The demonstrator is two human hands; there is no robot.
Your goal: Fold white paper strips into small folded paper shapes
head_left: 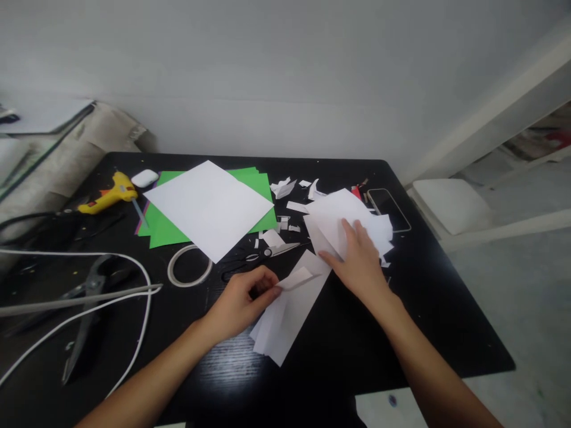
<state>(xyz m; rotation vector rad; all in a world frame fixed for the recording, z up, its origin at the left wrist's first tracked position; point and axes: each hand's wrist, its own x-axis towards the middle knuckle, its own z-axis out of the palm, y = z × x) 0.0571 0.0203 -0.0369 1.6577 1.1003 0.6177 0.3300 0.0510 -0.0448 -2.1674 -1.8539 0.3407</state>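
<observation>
Near the middle of the table, my left hand [245, 298] pinches a small folded strip of white paper [300, 278] between thumb and fingers. Below that strip lies a larger white paper piece [289, 318] with layered folds toward its lower left. My right hand [359, 261] rests on a heap of white paper sheets [348, 205], fingers spread, its thumb close to the top of the folded piece. Just beyond my left hand are black-handled scissors [267, 252], partly covered by paper scraps [273, 239].
On the left are a yellow glue gun [109, 195], a tape roll [172, 274], pliers-like cutters [91, 291] and a white cable [145, 324]. A white square sheet [209, 208] covers green paper [167, 236]. A phone [389, 208] lies at the right, beside the paper heap.
</observation>
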